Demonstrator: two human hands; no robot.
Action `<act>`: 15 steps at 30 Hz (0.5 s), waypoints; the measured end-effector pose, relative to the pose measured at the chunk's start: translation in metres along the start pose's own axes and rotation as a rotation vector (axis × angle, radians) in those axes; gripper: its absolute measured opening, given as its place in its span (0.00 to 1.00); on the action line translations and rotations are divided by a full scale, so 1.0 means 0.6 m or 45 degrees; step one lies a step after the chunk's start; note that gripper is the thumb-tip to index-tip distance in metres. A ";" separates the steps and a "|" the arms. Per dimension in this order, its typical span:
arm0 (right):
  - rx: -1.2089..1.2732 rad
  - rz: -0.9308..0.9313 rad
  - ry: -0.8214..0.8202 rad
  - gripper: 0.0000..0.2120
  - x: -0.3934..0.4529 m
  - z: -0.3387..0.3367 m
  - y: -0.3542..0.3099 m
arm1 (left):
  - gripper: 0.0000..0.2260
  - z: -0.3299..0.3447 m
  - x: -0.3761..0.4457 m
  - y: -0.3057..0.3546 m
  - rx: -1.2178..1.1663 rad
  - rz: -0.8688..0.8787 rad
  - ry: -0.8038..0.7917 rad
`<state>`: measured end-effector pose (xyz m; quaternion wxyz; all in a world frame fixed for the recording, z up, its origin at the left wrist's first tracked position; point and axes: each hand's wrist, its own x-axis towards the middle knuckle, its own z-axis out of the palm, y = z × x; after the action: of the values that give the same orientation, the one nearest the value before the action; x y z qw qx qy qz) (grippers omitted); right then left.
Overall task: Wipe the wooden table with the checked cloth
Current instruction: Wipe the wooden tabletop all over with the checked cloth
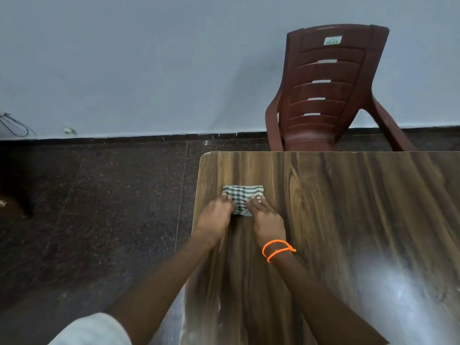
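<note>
A small folded checked cloth, green and white, lies on the wooden table near its far left corner. My left hand lies on the cloth's left part with fingers stretched forward and pressing down. My right hand, with an orange cord around its wrist, presses the cloth's right part the same way. The near half of the cloth is hidden under both hands. Both hands sit side by side, almost touching.
A brown plastic chair stands just behind the table's far edge, against the pale wall. The table's left edge runs close to my left hand; dark speckled floor lies beyond it. Glare marks the table's near right.
</note>
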<state>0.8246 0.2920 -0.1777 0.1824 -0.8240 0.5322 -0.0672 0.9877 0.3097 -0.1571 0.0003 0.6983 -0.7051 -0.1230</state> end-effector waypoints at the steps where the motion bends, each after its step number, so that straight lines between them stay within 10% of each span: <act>1: 0.005 -0.019 -0.012 0.25 -0.021 -0.001 0.000 | 0.14 0.008 -0.022 0.007 -0.023 0.002 -0.009; 15: 0.066 0.156 0.102 0.23 -0.049 -0.021 0.021 | 0.13 0.002 -0.037 0.084 -0.047 -0.044 -0.021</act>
<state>0.7976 0.3114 -0.1683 0.1859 -0.7817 0.5865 -0.1024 0.9387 0.3313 -0.1457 0.0052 0.7092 -0.6906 -0.1416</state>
